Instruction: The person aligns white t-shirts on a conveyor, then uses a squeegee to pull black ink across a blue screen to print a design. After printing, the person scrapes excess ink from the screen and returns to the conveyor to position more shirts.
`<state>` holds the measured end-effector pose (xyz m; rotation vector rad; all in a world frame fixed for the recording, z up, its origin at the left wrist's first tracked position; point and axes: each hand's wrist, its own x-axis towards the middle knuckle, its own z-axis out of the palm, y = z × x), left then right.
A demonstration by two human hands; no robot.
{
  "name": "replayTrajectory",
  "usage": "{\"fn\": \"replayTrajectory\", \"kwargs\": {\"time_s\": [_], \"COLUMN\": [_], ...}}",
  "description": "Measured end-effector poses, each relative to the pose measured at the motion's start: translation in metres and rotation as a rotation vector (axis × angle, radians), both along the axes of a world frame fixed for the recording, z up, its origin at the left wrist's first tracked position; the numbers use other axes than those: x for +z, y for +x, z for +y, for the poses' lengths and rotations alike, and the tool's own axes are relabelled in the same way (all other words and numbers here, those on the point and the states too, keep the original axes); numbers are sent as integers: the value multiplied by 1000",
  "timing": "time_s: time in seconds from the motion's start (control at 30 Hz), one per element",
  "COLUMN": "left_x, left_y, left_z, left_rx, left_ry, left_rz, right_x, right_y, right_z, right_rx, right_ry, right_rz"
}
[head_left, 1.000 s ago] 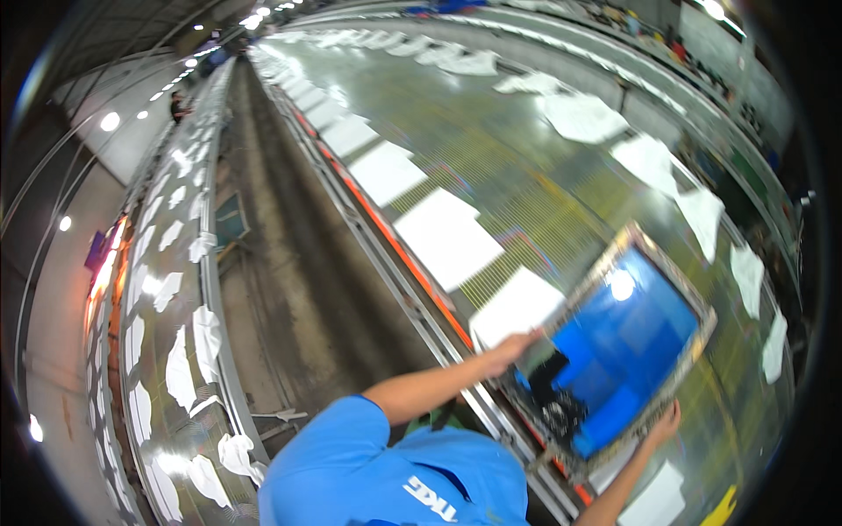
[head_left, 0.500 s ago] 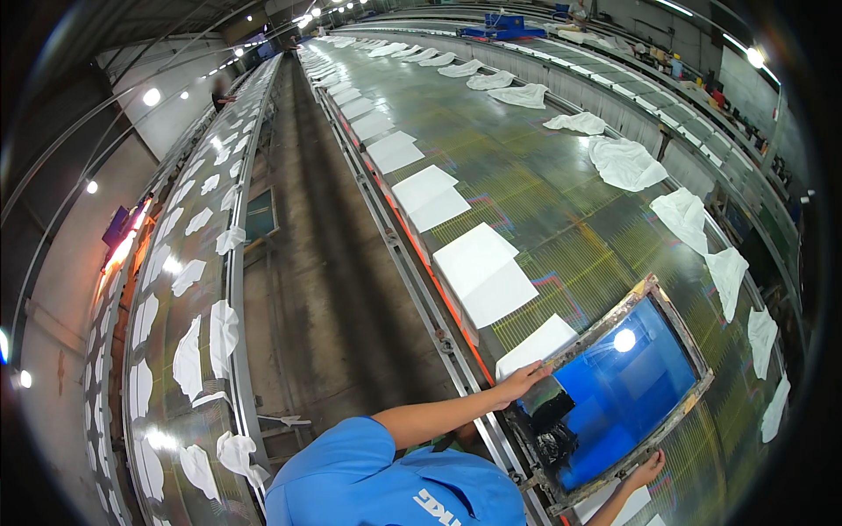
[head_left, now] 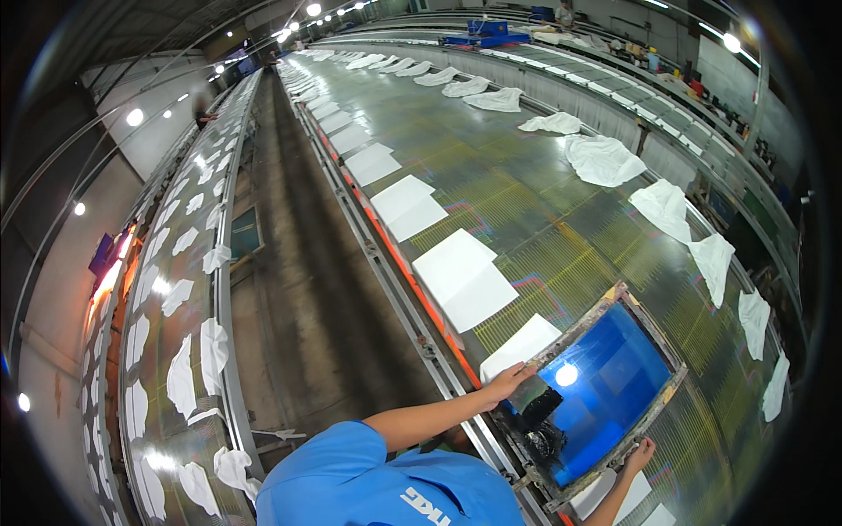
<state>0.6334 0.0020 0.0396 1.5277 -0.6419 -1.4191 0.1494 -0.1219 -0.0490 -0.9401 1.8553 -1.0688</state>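
Note:
A screen-printing frame (head_left: pixel 651 323) with a blue mesh (head_left: pixel 605 386) leans over the near part of the long printing table (head_left: pixel 561 245). My left hand (head_left: pixel 509 383) grips its left edge, close to the dark corner. The fingers of my right hand (head_left: pixel 641 454) are curled at the near right edge. Black ink (head_left: pixel 545 441) pools at the mesh's left end, beside a dark block (head_left: pixel 535 405) whose kind I cannot make out. White cut fabric pieces lie flat along the table's left side; the nearest beyond the frame is a white piece (head_left: pixel 522 344), partly covered by it.
Crumpled white fabric (head_left: pixel 605 160) lies along the table's far right edge. A metal rail (head_left: pixel 425 346) with an orange strip borders the left side. Across the aisle (head_left: pixel 307 263) stands another table (head_left: pixel 180 302) with fabric. A blue machine (head_left: pixel 485 33) sits farther back.
The whole view has shifted, so the tables appear farther left. The bright reflection on the blue mesh has slid left and nearer, as the frame's tilt changed slightly. Both hands stay on it.

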Motion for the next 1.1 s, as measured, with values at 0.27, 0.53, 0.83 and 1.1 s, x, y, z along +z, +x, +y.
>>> {"fn": "replayTrajectory", "kwargs": {"time_s": [0.27,0.53,0.83,1.1], "left_x": [11,-10,3,-25], "left_y": [1,-9,-3,-20], "left_z": [-12,-8,-22,-14], "left_rx": [52,86,56,160], "left_ry": [-53,0,-49,-89], "left_rz": [102,-40,47,-248], "right_x": [10,5,-4,18], "right_y": [18,20,-5,24], "right_z": [0,6,-11,13], "right_rx": [39,62,166,46], "right_ry": [-195,-317,-114,-280], "right_rz": [466,422,331,523]}}
